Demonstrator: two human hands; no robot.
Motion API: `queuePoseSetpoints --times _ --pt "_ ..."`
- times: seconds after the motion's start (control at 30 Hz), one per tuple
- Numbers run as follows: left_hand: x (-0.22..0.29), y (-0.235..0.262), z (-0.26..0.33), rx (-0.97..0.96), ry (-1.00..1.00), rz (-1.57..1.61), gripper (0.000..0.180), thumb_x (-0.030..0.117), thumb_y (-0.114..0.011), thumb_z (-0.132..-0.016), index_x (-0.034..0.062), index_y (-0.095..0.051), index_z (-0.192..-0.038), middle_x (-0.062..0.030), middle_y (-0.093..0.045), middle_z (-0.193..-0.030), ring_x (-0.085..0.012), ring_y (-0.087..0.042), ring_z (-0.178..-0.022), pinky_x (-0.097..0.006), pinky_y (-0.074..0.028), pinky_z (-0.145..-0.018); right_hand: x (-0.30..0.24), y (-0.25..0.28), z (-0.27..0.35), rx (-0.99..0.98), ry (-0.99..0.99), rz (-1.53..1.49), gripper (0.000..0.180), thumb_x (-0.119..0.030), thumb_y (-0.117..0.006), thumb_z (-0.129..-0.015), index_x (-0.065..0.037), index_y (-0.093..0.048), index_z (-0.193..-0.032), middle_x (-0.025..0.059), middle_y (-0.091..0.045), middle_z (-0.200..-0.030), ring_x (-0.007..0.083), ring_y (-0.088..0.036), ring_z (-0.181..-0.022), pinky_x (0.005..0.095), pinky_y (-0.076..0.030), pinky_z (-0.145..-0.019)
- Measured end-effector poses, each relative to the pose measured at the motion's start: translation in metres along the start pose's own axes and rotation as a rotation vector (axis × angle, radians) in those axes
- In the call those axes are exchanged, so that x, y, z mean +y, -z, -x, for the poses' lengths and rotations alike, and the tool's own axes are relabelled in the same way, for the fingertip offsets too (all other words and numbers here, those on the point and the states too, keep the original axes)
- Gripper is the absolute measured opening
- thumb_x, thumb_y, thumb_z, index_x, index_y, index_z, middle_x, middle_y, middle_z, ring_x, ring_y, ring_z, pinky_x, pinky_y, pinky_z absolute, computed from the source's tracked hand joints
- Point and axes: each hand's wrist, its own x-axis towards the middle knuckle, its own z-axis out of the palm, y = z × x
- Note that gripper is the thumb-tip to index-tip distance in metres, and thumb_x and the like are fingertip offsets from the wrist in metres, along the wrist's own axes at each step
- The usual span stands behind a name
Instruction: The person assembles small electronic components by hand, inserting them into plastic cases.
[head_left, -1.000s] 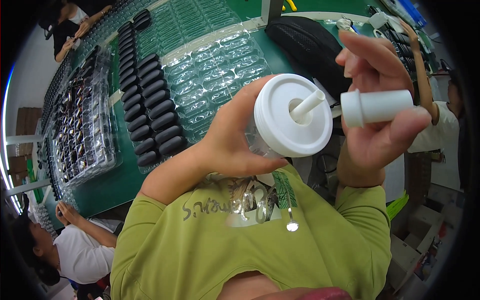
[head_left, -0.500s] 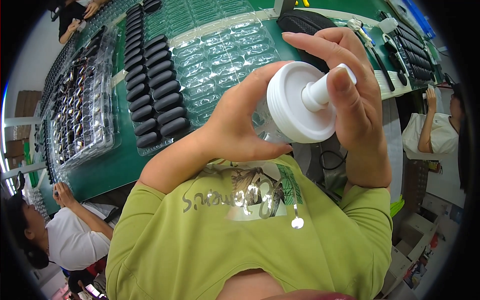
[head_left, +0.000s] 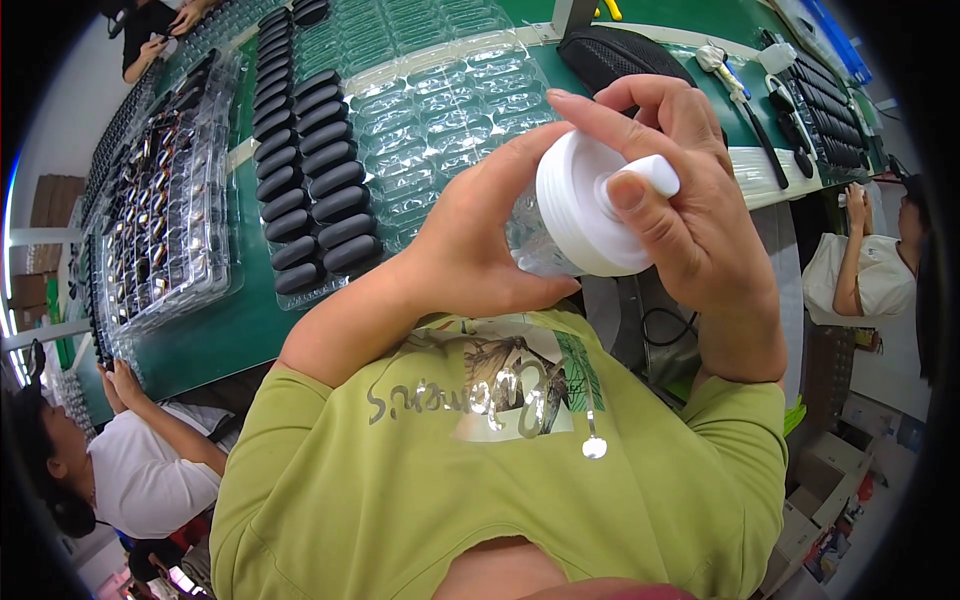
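Head view, clear bottle (head_left: 535, 245) with white round cap (head_left: 585, 205), both hands' fingers (head_left: 640, 190) clamped on it

Bottle held between both hands above the bench edge

The left hand (head_left: 470, 250) grips the bottle (head_left: 585, 205) from its left; the right hand (head_left: 690, 220) closes over the bottle's cap from the right, a thumb on the nozzle (head_left: 650, 175). Left of the left hand lie a tray of oblong cases (head_left: 310, 185) and, farther left, a tray of small parts (head_left: 160, 220). Behind both hands lie empty blister trays (head_left: 440, 90) and a pouch (head_left: 625, 55). Right of the right hand lie tools (head_left: 770, 130).
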Motion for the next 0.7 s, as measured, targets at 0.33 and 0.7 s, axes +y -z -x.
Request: queuePoseSetpoints --times 0.33,0.7 --pt "0.013 0.034 -0.013 0.116 -0.053 0.063 0.111 0.017 -0.093 -0.061 0.0019 -0.031 -0.152 -0.0157 -0.051 -0.142 -0.0272 -0.051 -0.132 -0.041 -0.039 -0.111 0.012 0.002 0.000 0.288 -0.118 -0.426 0.103 -0.080 -0.035 -0.091 0.004 -0.036 -0.152 0.0147 -0.048 -0.139 0.0183 -0.046 -0.120 0.0348 -0.031 -0.108" --pt "-0.072 0.153 -0.184 0.496 0.025 0.093 0.082 0.004 -0.088 -0.068 0.0000 -0.044 -0.137 -0.0174 -0.059 -0.127 -0.0296 -0.059 -0.119 -0.043 -0.049 -0.103 0.071 -0.080 0.036 0.359 -0.282 -0.801 0.052 -0.039 -0.052 -0.104 0.003 -0.052 -0.135 0.0078 -0.056 -0.115 0.0098 -0.049 -0.084 0.0254 -0.044 -0.076"
